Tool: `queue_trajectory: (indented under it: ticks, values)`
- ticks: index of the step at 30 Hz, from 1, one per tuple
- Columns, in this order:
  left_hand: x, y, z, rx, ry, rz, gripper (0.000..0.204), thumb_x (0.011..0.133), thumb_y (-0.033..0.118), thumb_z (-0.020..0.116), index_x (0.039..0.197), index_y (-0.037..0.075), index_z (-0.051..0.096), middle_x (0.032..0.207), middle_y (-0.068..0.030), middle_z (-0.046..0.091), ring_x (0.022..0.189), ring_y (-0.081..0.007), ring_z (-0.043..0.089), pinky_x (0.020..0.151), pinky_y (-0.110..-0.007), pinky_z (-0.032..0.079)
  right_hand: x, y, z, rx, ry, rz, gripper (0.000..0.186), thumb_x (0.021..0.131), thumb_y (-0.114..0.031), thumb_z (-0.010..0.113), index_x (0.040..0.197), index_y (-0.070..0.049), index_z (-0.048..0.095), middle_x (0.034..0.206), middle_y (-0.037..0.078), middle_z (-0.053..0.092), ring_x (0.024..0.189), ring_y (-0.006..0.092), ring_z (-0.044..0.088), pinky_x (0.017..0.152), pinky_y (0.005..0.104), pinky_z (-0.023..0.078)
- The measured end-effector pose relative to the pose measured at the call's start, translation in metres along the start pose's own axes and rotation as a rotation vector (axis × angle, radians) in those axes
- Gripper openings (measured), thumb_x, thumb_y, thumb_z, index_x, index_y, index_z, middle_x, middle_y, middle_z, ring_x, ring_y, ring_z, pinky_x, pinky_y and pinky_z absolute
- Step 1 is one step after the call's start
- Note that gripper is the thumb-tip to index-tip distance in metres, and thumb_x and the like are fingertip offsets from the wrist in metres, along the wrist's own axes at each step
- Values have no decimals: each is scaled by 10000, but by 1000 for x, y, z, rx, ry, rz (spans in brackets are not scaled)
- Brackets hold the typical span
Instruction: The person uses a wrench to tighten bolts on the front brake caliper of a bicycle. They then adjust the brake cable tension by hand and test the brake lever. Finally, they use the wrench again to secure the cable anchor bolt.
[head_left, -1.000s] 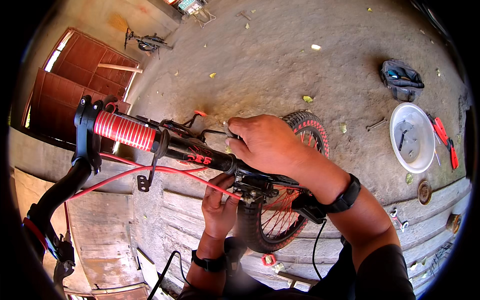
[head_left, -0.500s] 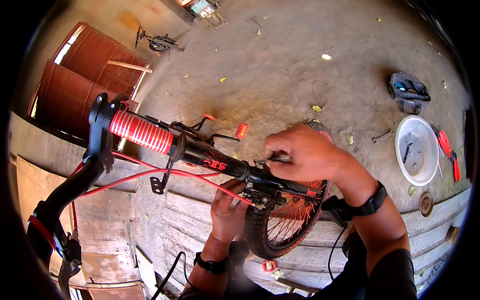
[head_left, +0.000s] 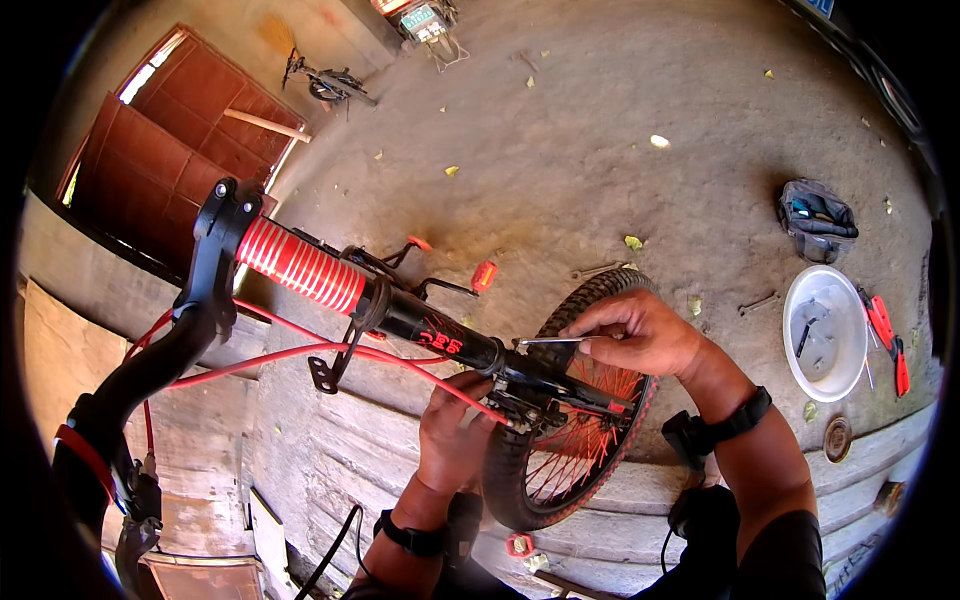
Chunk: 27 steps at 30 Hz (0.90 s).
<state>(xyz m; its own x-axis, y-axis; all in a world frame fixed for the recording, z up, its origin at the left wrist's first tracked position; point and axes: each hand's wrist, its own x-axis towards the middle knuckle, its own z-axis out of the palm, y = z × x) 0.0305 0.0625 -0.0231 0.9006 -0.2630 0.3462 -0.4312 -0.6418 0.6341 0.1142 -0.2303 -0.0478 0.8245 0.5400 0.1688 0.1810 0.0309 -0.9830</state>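
A black and red bicycle lies across the view, its striped red tube [head_left: 300,265] leading to the black fork [head_left: 575,386] and knobbly front tyre [head_left: 508,480]. My right hand [head_left: 645,335] pinches a slim silver metal tool [head_left: 552,341] between thumb and fingers. The tool's far tip is at the top of the fork. On the near side, my left hand [head_left: 450,435] has its fingers curled in beside the brake [head_left: 525,408]; the fingertips are partly hidden by the frame and a red cable [head_left: 460,382].
The black handlebar [head_left: 135,375] reaches toward the lower left. On the floor at right are a white basin [head_left: 790,335] with small parts, red-handled pliers [head_left: 885,325], a wrench [head_left: 757,304] and an open tool bag [head_left: 818,215]. Grey ridged steps [head_left: 620,485] run beneath the wheel.
My right hand has turned and shifted right, and the silver tool now shows lengthwise. The front wheel has swung slightly. My left hand stays near the brake.
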Motion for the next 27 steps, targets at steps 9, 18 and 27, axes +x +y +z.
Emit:
queue_trajectory:
  ticks: [9, 18, 27]
  values:
    - [-2, -3, -1, -9, 6, -9, 343, 852, 106, 766, 1165, 5, 668, 1210, -176, 642, 1107, -295, 628, 937, -358, 495, 18, -14, -9, -428, -42, -21, 258, 775, 29, 647, 1024, -28, 686, 932, 115, 708, 858, 240, 684, 771, 335, 524]
    - [-2, -6, -1, -54, 5, -11, 352, 841, 108, 779, 1162, 11, 673, 1215, -162, 638, 1099, -283, 626, 934, -356, 493, 48, -11, -10, -679, 24, -263, 165, 722, 37, 641, 864, -43, 618, 833, 132, 640, 858, 363, 626, 734, 446, 491]
    - [-3, -7, -2, -69, -11, -11, 361, 839, 110, 783, 1165, 5, 670, 1210, -171, 632, 1113, -288, 615, 951, -358, 483, 59, -13, -9, -690, -40, -116, 165, 697, 12, 664, 847, -45, 626, 858, 131, 661, 879, 377, 635, 730, 455, 498]
